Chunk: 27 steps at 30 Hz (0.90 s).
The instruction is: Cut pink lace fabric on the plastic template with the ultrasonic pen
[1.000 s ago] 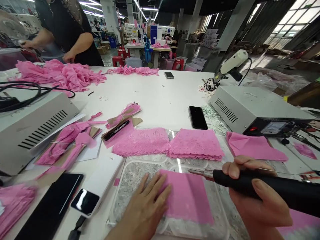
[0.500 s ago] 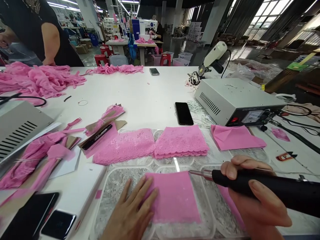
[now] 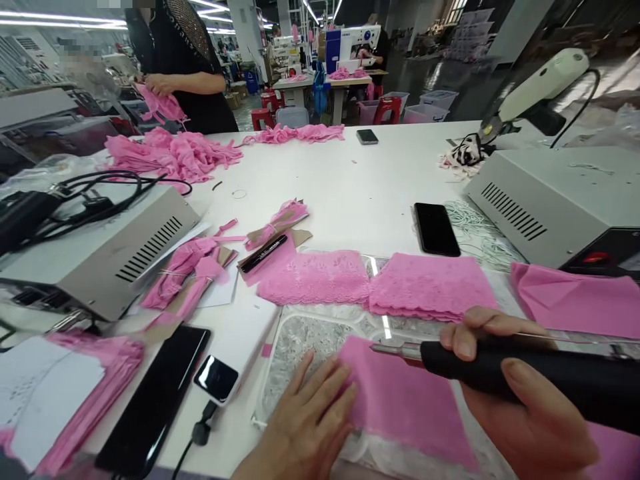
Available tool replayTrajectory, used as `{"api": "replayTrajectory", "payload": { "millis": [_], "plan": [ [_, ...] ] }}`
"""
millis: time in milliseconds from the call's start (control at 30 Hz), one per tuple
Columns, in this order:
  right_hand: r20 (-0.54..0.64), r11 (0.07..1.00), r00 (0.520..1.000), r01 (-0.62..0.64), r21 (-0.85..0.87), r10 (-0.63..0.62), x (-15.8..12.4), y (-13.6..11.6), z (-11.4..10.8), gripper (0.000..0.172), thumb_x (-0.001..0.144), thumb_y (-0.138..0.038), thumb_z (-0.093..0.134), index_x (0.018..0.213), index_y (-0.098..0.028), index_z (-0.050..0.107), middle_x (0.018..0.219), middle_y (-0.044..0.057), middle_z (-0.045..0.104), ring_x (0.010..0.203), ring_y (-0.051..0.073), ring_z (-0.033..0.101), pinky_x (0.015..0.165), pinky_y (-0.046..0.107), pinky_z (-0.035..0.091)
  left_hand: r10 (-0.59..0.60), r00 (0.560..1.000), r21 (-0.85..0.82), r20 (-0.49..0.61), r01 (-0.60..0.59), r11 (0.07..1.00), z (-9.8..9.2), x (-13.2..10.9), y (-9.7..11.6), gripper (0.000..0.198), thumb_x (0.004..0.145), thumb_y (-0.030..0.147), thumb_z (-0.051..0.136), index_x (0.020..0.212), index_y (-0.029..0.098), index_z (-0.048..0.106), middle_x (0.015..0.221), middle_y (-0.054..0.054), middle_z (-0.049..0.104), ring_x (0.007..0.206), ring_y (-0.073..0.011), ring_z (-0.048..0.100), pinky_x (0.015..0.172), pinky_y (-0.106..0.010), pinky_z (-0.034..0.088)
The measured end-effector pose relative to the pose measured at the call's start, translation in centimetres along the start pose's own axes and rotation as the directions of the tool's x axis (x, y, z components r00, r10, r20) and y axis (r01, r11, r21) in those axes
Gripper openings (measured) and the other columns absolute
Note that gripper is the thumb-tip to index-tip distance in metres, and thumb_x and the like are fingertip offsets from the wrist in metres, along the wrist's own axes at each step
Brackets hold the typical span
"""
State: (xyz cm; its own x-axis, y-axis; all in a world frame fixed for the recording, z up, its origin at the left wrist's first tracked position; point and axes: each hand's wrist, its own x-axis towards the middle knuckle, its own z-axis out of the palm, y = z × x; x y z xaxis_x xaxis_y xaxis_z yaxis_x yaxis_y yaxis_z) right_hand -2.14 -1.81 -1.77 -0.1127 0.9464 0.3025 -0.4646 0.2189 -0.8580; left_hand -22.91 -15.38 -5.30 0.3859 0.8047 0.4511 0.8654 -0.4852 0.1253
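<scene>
Table: the long white work table (image 3: 350, 173) fills my view.
Machine: a grey metal vented box (image 3: 545, 200) sits at 3 o'clock.
Tray: a clear moulded plastic tray (image 3: 300, 333) lies at 6 o'clock, under the cloth.
Lace: two folded pink lace stacks (image 3: 315, 277) rest just beyond the tray, at its 12 o'clock.
Cloth: the plain pink rectangular fabric piece (image 3: 410, 400) lies flat on the tray. It is now turned and shifted toward 3 o'clock, so its far edge runs under the tool tip instead of ending there.
Tool: the black-handled tool with a metal tip (image 3: 480, 370) points toward 9 o'clock. I cannot tell if the tip touches.
Right hand: my right hand (image 3: 525, 407) is wrapped around the handle.
Left hand: my left hand (image 3: 305, 427) presses flat, fingers spread, on the cloth's 9 o'clock edge.
Meaning: I judge the cloth is pinned and lined up beneath the tip.
</scene>
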Motion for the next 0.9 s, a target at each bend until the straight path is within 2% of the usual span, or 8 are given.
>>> {"api": "replayTrajectory", "payload": {
  "millis": [67,233,433,900],
  "plan": [
    [0.038,1.0,0.999,0.004,0.007,-0.004,0.1,0.5,0.7,0.015,0.08,-0.03,0.07,0.093,-0.023,0.068,0.09,0.002,0.059,0.065,0.013,0.056,0.065,0.035,0.055,0.006,1.0,-0.005,0.002,-0.006,1.0,0.3,-0.2,-0.1,0.029,0.094,0.014,0.05,0.12,0.01,0.063,0.125,-0.011,0.067,0.137,-0.0236,0.046,0.122,-0.049,0.02],
    [0.045,0.999,0.999,0.029,-0.044,-0.027,0.3,1.3,1.8,0.012,0.081,-0.028,0.068,0.092,-0.024,0.069,0.09,0.003,0.059,0.064,0.014,0.056,0.063,0.037,0.054,0.023,0.999,-0.03,-0.023,-0.024,0.999,0.9,-0.6,-0.4,0.027,0.094,0.017,0.055,0.119,0.011,0.063,0.122,-0.013,0.069,0.134,-0.0241,0.049,0.119,-0.05,0.026],
    [0.047,0.996,0.998,0.041,-0.077,-0.037,0.3,1.7,1.9,0.013,0.08,-0.029,0.068,0.092,-0.024,0.068,0.088,0.003,0.06,0.065,0.015,0.057,0.067,0.038,0.054,-0.007,0.996,-0.079,-0.088,0.0,0.997,0.9,-0.9,-0.5,0.024,0.095,0.019,0.056,0.116,0.012,0.065,0.119,-0.01,0.071,0.131,-0.0235,0.053,0.119,-0.048,0.027],
    [0.098,0.994,0.994,0.063,-0.084,-0.055,0.1,1.7,2.3,0.011,0.083,-0.027,0.065,0.093,-0.023,0.067,0.09,0.001,0.057,0.067,0.013,0.056,0.069,0.035,0.054,0.011,0.995,-0.054,-0.097,-0.016,0.998,1.2,-1.0,-0.6,0.023,0.095,0.02,0.055,0.113,0.012,0.067,0.12,-0.009,0.071,0.131,-0.0248,0.053,0.12,-0.049,0.024]
  ]
}}
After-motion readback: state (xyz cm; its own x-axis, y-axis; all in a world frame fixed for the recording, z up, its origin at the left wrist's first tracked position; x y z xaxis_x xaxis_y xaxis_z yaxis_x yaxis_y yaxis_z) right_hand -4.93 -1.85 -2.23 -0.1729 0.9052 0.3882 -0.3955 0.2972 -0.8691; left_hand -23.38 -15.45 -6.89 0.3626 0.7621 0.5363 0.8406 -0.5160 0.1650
